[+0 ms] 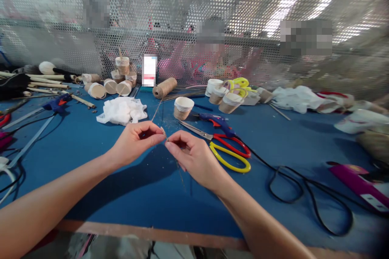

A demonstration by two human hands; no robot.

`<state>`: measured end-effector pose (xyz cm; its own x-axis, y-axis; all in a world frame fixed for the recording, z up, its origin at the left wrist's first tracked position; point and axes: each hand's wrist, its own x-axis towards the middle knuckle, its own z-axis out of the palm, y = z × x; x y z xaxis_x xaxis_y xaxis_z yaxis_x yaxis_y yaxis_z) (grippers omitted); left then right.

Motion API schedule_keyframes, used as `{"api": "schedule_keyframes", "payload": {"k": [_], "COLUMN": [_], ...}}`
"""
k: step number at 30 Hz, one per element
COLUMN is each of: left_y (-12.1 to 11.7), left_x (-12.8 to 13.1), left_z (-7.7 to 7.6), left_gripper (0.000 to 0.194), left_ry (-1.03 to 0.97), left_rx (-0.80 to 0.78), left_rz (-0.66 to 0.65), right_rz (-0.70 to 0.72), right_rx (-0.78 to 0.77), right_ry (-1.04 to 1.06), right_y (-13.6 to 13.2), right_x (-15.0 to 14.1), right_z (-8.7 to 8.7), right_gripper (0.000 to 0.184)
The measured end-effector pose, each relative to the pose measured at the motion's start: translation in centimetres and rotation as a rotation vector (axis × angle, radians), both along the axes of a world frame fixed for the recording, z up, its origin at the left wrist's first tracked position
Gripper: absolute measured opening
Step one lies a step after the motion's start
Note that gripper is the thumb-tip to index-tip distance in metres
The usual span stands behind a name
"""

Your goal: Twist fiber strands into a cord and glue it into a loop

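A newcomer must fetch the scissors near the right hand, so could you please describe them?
On the blue table, look just beyond the right hand, beside the blue glue gun. There lie the scissors, blades pointing towards a cup. One red and one yellow handle loop set them apart from the glue gun.

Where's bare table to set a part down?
Bare blue tabletop: right of the glue gun beside the scissors, behind the looped black cord; also left of the left hand, in front of the crumpled white bundle. Crowded: the back, with cups and twine roll; far left, with sticks and a second glue gun.
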<state>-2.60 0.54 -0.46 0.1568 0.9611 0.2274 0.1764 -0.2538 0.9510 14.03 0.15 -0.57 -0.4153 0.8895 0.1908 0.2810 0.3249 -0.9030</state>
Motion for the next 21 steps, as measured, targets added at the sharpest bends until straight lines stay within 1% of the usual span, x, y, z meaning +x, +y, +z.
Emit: {"api": "schedule_keyframes", "payload": {"k": [6,9,11,12,13,15,17,18,19,21], "left_y": [-0.33,-0.45,-0.51,-0.52,-0.53,-0.53,-0.50,-0.47,-0.45,-0.41], "left_x": [0.18,0.31,0.36,0.35,0.32,0.18,0.01,-0.04,-0.07,-0.02], "left_z": [0.18,0.18,0.19,0.20,0.23,0.29,0.34,0.34,0.32,0.25], "left_gripper": [0.012,0.014,0.016,0.017,0.016,0.015,0.014,0.014,0.014,0.013], "left_ry": [-0.013,0.000,0.007,0.005,-0.004,-0.046,-0.101,-0.125,-0.141,-0.150], "left_rx": [-0.028,-0.029,-0.030,-0.030,-0.030,-0.030,-0.039,-0.044,-0.047,-0.047], "left_rz": [0.002,0.024,0.050,0.053,0.046,-0.013,-0.098,-0.132,-0.153,-0.151], "right_rz": [-0.110,-0.140,-0.141,-0.129,-0.099,0.011,0.155,0.212,0.245,0.236], "right_rx": [0.216,0.278,0.291,0.263,0.201,-0.002,-0.214,-0.279,-0.310,-0.305], "right_ry": [-0.114,-0.139,-0.135,-0.117,-0.086,0.012,0.112,0.146,0.166,0.171], "right_y": [-0.02,-0.33,-0.48,-0.51,-0.50,-0.36,-0.16,-0.08,-0.04,-0.08], "right_x": [-0.09,-0.33,-0.43,-0.42,-0.36,-0.14,0.11,0.20,0.24,0.18], "right_z": [-0.24,-0.26,-0.21,-0.16,-0.10,0.09,0.32,0.43,0.51,0.59], "right_gripper": [0.011,0.011,0.013,0.013,0.013,0.013,0.016,0.018,0.018,0.018]}}
